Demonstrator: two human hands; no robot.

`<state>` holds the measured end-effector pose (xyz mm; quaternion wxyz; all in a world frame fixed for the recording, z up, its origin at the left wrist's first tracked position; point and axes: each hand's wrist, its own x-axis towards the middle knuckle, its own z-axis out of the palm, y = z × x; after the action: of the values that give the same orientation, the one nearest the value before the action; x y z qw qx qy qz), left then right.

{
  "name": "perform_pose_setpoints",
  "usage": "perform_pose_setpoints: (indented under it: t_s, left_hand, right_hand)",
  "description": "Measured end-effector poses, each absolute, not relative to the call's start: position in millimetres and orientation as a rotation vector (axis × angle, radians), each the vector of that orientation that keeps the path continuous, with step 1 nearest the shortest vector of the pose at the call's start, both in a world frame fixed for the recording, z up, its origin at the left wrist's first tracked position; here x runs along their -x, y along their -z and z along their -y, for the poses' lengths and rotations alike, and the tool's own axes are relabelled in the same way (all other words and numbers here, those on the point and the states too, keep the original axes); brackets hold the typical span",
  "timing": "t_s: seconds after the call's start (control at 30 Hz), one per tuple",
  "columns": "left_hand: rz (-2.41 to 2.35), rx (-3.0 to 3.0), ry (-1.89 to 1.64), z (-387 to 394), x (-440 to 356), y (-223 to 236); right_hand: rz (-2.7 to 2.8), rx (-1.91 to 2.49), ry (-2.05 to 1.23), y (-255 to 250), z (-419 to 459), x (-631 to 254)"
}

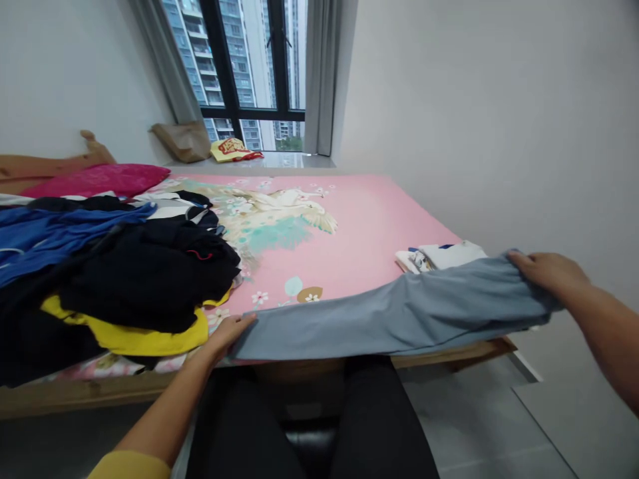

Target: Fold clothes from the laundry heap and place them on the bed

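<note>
A pair of grey-blue trousers (369, 319), doubled lengthwise into a long strip, stretches across the front edge of the bed. At its narrow left end, my left hand (232, 334) is closed on the hem. My right hand (552, 271) grips the wider waist end, thumb on top and the other fingers hidden behind the cloth. Just behind the right part of the trousers lies a small stack of folded white clothes (452, 255), partly covered by them. Left of my left hand sits a heap of loose clothes, with a black garment (150, 273) over a yellow one (150, 336).
The bed (359, 226) has a pink sheet with a bird print. A blue garment (64, 233) and a magenta pillow (104, 179) are at the left. A brown paper bag (187, 141) and a yellow packet (230, 150) rest on the windowsill. A wall borders the right side.
</note>
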<state>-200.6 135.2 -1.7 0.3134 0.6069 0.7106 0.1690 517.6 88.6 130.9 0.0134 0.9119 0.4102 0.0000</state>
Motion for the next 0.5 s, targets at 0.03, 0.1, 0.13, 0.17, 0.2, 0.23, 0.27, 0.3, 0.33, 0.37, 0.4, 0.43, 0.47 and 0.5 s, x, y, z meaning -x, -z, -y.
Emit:
perform_pose_setpoints:
  t_s: [0.03,0.1,0.13,0.17,0.2,0.23,0.27,0.3,0.33,0.37,0.4,0.43,0.47,0.5]
  left_hand:
    - [-1.886,-1.612,-0.462,-134.6,197.6,-1.1]
    - [-1.918,-1.645,-0.511,-134.2,195.3,-10.0]
    - [-1.936,-1.672,-0.539,-134.1,197.1,-16.1]
    - [-1.960,-1.712,-0.566,-134.1,201.4,-22.9]
    - [-1.991,-1.756,-0.586,-134.1,208.5,-30.0]
    - [-2.032,-1.796,-0.599,-134.3,218.2,-37.0]
    - [-2.085,-1.831,-0.602,-134.6,230.1,-43.4]
    - [-2.145,-1.860,-0.590,-135.2,243.5,-48.8]
    - [-2.208,-1.875,-0.561,-135.9,257.7,-52.8]
    - [-2.271,-1.872,-0.514,-136.7,271.6,-55.2]
    - [-2.331,-1.861,-0.453,-137.4,284.3,-55.9]
    - [-2.376,-1.848,-0.387,-137.9,294.9,-54.9]
    - [-2.408,-1.824,-0.338,-138.1,302.7,-52.4]
    - [-2.442,-1.764,-0.337,-138.0,307.1,-48.5]
  right_hand:
    - [-1.282,-2.842,0.011,-135.7,-88.5,-511.8]
    - [-1.289,-2.848,0.020,-145.2,-88.2,-504.2]
    - [-1.297,-2.850,0.019,-149.8,-87.9,-501.5]
    - [-1.307,-2.854,0.017,-154.1,-87.8,-499.0]
    - [-1.319,-2.863,0.014,-157.7,-87.7,-496.2]
    - [-1.335,-2.876,0.016,-160.1,-87.8,-492.9]
    - [-1.352,-2.891,0.025,-160.8,-88.2,-489.0]
    - [-1.367,-2.905,0.039,-159.3,-88.7,-484.2]
    - [-1.382,-2.914,0.054,-155.4,-89.4,-478.8]
    - [-1.399,-2.914,0.073,-149.0,-89.9,-473.0]
    - [-1.418,-2.903,0.095,-140.4,-90.4,-467.0]
    - [-1.440,-2.884,0.114,-130.1,-90.7,-461.2]
    - [-1.461,-2.862,0.119,-118.7,-90.8,-456.0]
    - [-1.481,-2.843,0.123,-107.2,-90.8,-451.8]
